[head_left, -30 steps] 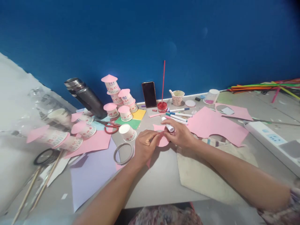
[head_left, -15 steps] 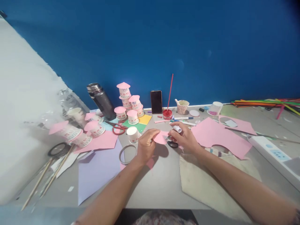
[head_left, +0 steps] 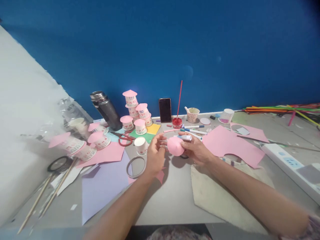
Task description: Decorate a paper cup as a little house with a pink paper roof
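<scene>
A small pink paper cone (head_left: 175, 146) is held over the middle of the table by my right hand (head_left: 198, 149), thumb on its near side. The same hand also keeps a short white tube (head_left: 185, 137), like a glue stick, across its fingers. My left hand (head_left: 156, 153) is at the cone's left edge, fingers bent and apart; whether they touch the paper is unclear. Below the cone, a black handle (head_left: 184, 156) is partly hidden. A white paper cup (head_left: 141, 146) and a grey tape ring (head_left: 136, 167) stand left of my left hand.
Pink-roofed cups (head_left: 131, 100) are stacked at the back, near a dark flask (head_left: 106, 110) and red scissors (head_left: 125, 139). A phone (head_left: 165, 110), red paint pot (head_left: 177, 123) and markers (head_left: 193, 126) line the back. Pink paper (head_left: 232, 145) and a power strip (head_left: 290, 163) lie right.
The pink cone has passed from my left hand to my right, its face turned toward me. My left fingers have loosened. The white tube stays in my right hand.
</scene>
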Tool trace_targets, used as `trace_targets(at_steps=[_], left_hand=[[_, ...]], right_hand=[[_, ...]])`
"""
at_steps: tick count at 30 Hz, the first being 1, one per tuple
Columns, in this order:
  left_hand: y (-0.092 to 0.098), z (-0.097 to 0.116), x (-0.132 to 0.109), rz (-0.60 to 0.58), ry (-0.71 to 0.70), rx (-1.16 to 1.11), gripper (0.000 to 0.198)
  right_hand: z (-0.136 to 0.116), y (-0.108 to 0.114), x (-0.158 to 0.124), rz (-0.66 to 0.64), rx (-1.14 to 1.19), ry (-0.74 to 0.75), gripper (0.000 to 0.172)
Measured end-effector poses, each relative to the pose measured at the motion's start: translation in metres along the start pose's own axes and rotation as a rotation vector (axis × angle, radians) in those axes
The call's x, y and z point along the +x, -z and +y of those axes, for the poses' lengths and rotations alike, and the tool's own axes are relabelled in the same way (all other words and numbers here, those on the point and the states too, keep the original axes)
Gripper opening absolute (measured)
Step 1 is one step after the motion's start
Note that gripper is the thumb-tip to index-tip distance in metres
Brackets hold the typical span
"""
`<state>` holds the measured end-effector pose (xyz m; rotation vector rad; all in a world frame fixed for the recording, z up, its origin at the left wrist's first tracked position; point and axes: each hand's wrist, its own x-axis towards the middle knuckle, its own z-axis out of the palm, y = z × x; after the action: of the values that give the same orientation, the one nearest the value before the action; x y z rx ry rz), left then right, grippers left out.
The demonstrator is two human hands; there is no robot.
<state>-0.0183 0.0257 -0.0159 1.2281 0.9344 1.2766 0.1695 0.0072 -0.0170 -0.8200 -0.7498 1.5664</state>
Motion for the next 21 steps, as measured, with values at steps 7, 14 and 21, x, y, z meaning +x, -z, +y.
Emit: trace_targets(at_steps=[7, 14, 21], left_hand=[[-0.009, 0.006, -0.007, -0.251, 0.422, -0.475, 0.040], [-0.011, 0.007, -0.011, -0.210, 0.397, -0.362, 0.046], [-0.011, 0.005, -0.011, -0.288, 0.353, -0.278, 0.044]], right_hand=[[-0.003, 0.004, 0.002, -0.032, -0.085, 0.034, 0.063], [-0.001, 0.005, 0.001, -0.079, -0.151, 0.025, 0.068], [-0.002, 0.011, 0.003, -0.104, -0.166, 0.029, 0.060]])
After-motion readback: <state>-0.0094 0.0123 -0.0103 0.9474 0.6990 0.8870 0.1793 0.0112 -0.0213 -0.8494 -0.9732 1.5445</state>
